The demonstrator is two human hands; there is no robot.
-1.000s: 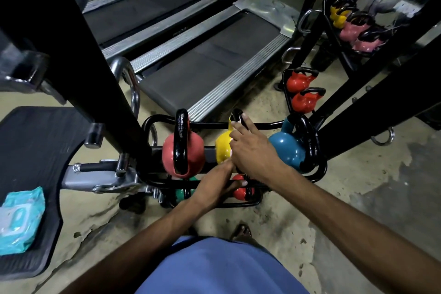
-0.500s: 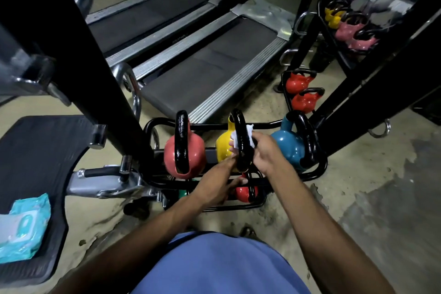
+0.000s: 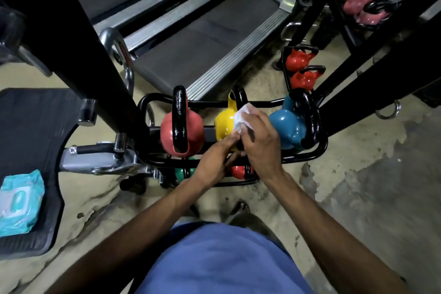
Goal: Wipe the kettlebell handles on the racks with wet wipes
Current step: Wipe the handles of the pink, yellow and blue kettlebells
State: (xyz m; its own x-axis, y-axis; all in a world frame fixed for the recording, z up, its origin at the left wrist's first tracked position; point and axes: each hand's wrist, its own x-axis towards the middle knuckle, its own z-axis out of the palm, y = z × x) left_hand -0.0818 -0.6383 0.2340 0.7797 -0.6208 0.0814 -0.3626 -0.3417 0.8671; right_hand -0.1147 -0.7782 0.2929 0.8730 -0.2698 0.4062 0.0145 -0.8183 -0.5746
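Yellow kettlebell [image 3: 223, 124] is seated in the middle of the top tier of a black tubular rack [image 3: 318, 150], between a coral kettlebell [image 3: 194, 131] on the left and a blue kettlebell [image 3: 284, 126] on the right. All three are fitted with glossy black handles. The yellow kettlebell's handle [image 3: 239, 96] is exposed only at its far end; the rest is covered by a white wet wipe [image 3: 241, 117] and the hands.

The wet wipe is bunched against the handle and is gripped by the right hand [image 3: 261, 142], whose fingers are curled over it from the right side. The left hand [image 3: 214, 162] is placed just beside the right, and its fingertips meet the lower edge of the wipe at the near end of the handle. Whether the left hand is gripping the handle or only touching it cannot be determined.

On the lower tier, a small red kettlebell [image 3: 238, 172] and a green kettlebell [image 3: 181, 172] are partly hidden beneath the hands and the rack bars.

A turquoise pack of wet wipes [image 3: 20, 200] is lying on a black ribbed platform [image 3: 28, 126] at the far left, well apart from the rack. A treadmill deck [image 3: 202, 38] is located behind the rack. Two red kettlebells [image 3: 298, 59] are held on a second rack to the right, and yellow and pink kettlebells [image 3: 358, 2] on a third beyond it.
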